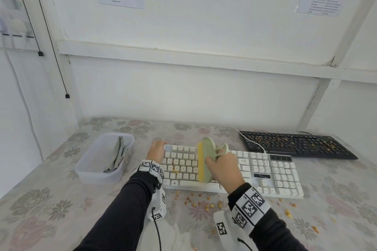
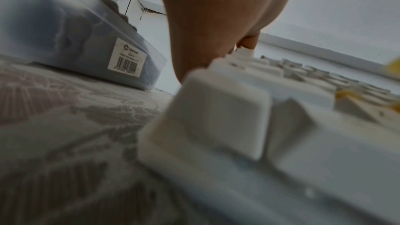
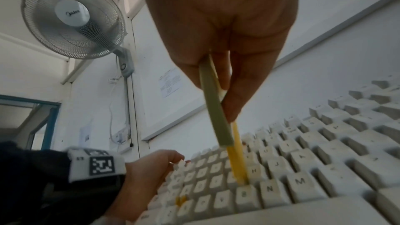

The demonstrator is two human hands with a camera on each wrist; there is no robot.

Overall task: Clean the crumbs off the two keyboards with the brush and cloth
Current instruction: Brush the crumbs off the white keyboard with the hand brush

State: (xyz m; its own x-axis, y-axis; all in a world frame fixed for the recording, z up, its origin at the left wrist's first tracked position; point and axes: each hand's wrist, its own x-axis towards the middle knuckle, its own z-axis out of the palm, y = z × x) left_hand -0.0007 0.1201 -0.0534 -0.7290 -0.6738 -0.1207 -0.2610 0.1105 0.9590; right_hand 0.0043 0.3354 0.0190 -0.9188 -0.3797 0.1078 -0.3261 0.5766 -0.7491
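The white keyboard [image 1: 281, 175] lies across the middle of the table, with a few yellow crumbs [image 1: 175, 169] on its left keys. My right hand [image 1: 222, 169] grips a green brush [image 1: 209, 157] by its back, and the yellow bristles [image 3: 237, 160] press onto the keys near the middle. My left hand [image 1: 157, 150] grips the keyboard's far left corner, fingers curled over the edge [image 3: 151, 165]. The black keyboard [image 1: 295, 145] sits at the back right, strewn with crumbs. A grey cloth [image 1: 119, 153] lies in a clear plastic tub [image 1: 98, 175] on the left.
Several loose crumbs [image 1: 204, 204] are scattered on the flowered tablecloth [image 1: 51, 210] in front of the white keyboard. Its white cable [image 1: 251, 140] runs past the black keyboard. Walls close the table at the back and left. A wall fan [image 3: 73, 18] hangs overhead.
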